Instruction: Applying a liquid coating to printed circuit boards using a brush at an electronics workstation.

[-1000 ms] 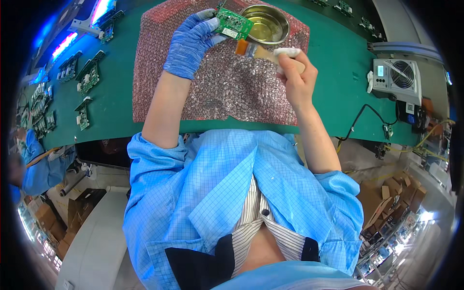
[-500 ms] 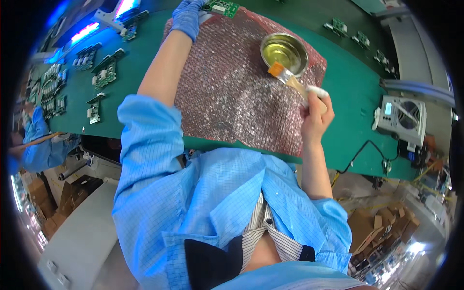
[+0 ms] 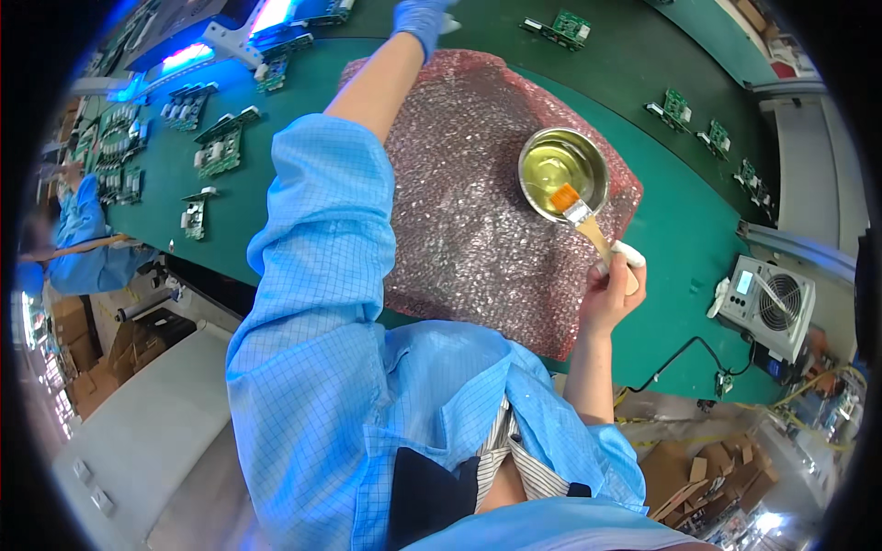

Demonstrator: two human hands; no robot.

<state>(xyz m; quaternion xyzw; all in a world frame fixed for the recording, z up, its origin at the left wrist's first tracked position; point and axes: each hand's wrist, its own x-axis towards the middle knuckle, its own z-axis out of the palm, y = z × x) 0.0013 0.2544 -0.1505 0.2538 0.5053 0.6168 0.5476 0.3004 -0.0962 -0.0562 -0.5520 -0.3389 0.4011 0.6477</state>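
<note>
My right hand (image 3: 614, 292) is closed around the wooden handle of a flat paintbrush (image 3: 594, 237); a white wrap covers one finger. The brush's orange bristles are over the near side of a round metal bowl (image 3: 604, 188) holding clear yellowish liquid. I cannot tell whether the bristles touch the liquid. My left hand (image 3: 419, 22), in a blue glove, reaches past the far edge of a pinkish bubble-wrap sheet (image 3: 459, 202). Its fingers are largely cut off by the upper edge of the picture. Something pale shows beside them.
Several green circuit boards (image 3: 219, 151) stand on the green table at left, near a lit purple-blue lamp (image 3: 188, 57). More boards (image 3: 571, 29) lie on a dark strip at the back. At right sits a grey fan unit (image 3: 770, 301) with a black cable. Another person's blue sleeve (image 3: 87, 262) is far left.
My left hand has moved farther away, and the green circuit board it held is out of sight. The brush has come over the bowl. The whole view has shifted.
</note>
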